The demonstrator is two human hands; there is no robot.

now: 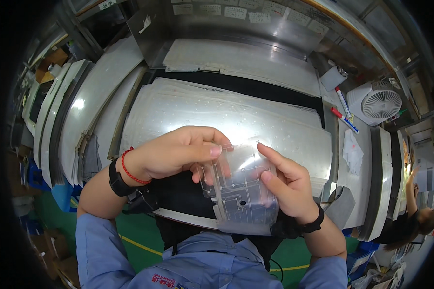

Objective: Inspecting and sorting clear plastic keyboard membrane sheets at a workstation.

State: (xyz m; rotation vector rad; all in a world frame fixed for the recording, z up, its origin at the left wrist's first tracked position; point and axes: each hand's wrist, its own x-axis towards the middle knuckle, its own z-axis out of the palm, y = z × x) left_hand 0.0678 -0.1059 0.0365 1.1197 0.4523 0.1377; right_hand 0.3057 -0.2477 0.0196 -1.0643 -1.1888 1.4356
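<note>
Between my hands is a clear plastic circuit film [236, 183], printed with thin lines and small dots, with a dark round spot low on it. It looks like more than one layer. My left hand [193, 151] pinches its upper left edge between thumb and fingers. On the other side, my right hand [289, 180] grips the right edge, thumb on the front face and index finger along the top corner. Behind the film lies a stack of large translucent sheets [188, 106] with dots over them. The film's lower end hangs over the table's front edge.
Farther back lies another pale sheet stack [236, 55]. At right are a white fan [378, 103], red-capped markers [345, 119], a white bottle [333, 77] and a crumpled white cloth [353, 151]. Long panels [99, 82] lean at left. A person [410, 221] is at far right.
</note>
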